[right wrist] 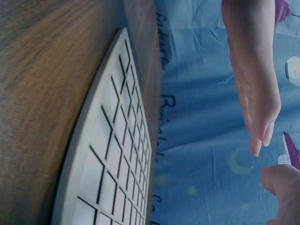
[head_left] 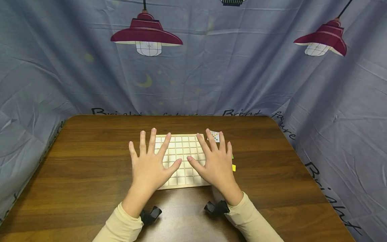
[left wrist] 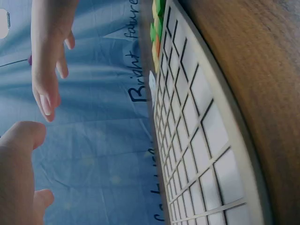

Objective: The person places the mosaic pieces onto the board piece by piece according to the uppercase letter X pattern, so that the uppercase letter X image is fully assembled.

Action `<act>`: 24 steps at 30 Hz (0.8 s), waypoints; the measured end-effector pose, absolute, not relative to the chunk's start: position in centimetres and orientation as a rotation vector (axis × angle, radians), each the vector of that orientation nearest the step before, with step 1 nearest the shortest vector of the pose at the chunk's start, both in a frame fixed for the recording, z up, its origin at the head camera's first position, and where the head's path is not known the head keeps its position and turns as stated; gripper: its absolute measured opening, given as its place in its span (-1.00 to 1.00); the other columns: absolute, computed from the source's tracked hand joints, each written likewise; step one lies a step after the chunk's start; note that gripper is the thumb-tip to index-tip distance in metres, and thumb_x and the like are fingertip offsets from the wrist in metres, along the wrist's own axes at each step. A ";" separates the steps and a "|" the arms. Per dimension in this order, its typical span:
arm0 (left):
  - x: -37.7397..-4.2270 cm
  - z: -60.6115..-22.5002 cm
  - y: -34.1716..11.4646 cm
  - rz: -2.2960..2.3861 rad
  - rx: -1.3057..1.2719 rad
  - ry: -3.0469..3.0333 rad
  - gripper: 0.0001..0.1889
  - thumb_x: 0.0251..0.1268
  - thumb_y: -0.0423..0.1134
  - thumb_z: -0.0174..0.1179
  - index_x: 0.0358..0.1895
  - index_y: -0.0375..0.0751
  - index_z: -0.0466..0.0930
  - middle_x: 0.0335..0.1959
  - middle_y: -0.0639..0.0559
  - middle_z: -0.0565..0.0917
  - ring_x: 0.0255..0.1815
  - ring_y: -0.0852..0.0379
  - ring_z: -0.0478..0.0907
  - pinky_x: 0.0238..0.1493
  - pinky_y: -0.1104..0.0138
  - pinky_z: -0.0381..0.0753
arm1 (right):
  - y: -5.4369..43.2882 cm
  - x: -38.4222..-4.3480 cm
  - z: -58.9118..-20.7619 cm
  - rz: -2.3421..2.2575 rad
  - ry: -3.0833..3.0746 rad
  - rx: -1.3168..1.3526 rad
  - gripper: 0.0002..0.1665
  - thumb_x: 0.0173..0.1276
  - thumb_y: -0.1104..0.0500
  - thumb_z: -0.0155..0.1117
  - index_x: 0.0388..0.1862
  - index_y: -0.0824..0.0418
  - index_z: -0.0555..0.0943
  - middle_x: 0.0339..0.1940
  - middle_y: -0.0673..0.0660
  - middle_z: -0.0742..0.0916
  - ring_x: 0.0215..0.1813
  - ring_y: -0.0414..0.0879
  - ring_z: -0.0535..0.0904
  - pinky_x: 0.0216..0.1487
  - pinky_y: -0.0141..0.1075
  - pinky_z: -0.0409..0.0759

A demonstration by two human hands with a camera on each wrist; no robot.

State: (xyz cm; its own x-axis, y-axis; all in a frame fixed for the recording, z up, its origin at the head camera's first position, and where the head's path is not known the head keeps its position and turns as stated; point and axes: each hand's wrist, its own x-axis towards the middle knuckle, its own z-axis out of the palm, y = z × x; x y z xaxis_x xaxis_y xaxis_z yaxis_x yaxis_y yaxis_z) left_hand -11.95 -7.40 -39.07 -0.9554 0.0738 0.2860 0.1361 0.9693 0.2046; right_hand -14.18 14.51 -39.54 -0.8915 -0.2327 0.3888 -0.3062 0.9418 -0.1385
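Note:
A pale wooden board [head_left: 182,170] divided into a grid of white squares lies flat on the table. Over its left part my left hand [head_left: 148,170] is raised with fingers straight and spread, holding nothing. My right hand [head_left: 218,168] mirrors it above the right part, fingers also spread and nothing in its grasp. Both thumbs point inward over the middle of the grid. From the side, the left wrist view shows both hands above the level of the board [left wrist: 206,136]. Part of the grid is hidden under the hands.
Beyond my right fingers lies a small card with a coloured grid [head_left: 215,136]. A yellow piece [head_left: 233,168] and a green piece [head_left: 232,156] peek out beside my right hand. Several coloured pieces [left wrist: 156,35] appear past the board. A printed curtain [head_left: 193,74] hangs behind the brown table [head_left: 90,161].

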 end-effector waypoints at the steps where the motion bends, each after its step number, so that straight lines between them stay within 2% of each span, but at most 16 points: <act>1: -11.9 -39.1 -7.4 -0.332 -0.155 -2.841 -0.07 0.15 0.59 -0.12 0.59 0.38 -0.05 0.66 -0.08 -0.09 0.66 -0.24 -0.27 0.53 -0.35 -0.31 | 14.6 -14.2 -39.6 0.276 -2.725 0.391 -0.07 0.29 -0.52 -0.01 0.57 -0.24 0.19 0.63 0.00 0.23 0.64 0.27 -0.04 0.45 0.41 0.09; 8: -11.9 -40.3 -8.0 -0.398 -0.151 -2.888 -0.03 0.16 0.57 -0.09 0.61 0.25 -0.05 0.66 -0.11 -0.15 0.66 -0.25 -0.24 0.57 -0.28 -0.29 | 15.6 -14.4 -39.9 0.271 -2.727 0.373 -0.08 0.31 -0.51 -0.02 0.56 -0.18 0.22 0.61 0.03 0.28 0.63 0.25 0.04 0.47 0.33 0.17; 13: -11.9 -41.7 -9.1 -0.458 -0.157 -2.912 0.04 0.17 0.55 -0.06 0.62 0.06 -0.07 0.65 -0.18 -0.10 0.65 -0.26 -0.22 0.59 -0.23 -0.20 | 17.5 -15.0 -40.6 0.310 -2.771 0.339 -0.10 0.35 -0.48 -0.02 0.57 -0.14 0.21 0.59 0.07 0.30 0.62 0.23 0.06 0.48 0.28 0.19; 19: -11.7 -44.1 -10.9 -0.566 -0.180 -2.973 0.13 0.19 0.51 0.01 0.61 -0.21 -0.12 0.61 -0.31 -0.01 0.63 -0.30 -0.11 0.58 -0.21 -0.10 | 22.0 -16.3 -41.8 0.335 -2.812 0.290 -0.26 0.44 -0.19 0.09 0.51 0.06 0.33 0.48 0.23 0.43 0.50 0.34 0.24 0.36 0.32 0.34; 24: -11.4 -46.2 -11.5 -0.660 -0.229 -2.992 0.24 0.10 0.54 0.09 0.58 -0.36 -0.11 0.60 -0.34 0.02 0.62 -0.29 -0.06 0.60 -0.16 -0.06 | 25.6 -17.7 -43.2 0.374 -2.962 0.225 -0.43 0.49 0.10 0.06 0.44 0.18 0.41 0.37 0.30 0.53 0.38 0.38 0.36 0.27 0.35 0.41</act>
State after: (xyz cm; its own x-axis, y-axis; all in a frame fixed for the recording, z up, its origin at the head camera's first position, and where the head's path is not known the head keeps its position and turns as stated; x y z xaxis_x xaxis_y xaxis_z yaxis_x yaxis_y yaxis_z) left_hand -11.38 -11.49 -46.24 -0.9865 0.1300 0.0995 0.1598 0.8968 0.4126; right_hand -17.72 25.63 -43.19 -0.9779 -0.1294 0.1641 -0.1662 0.9578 -0.2347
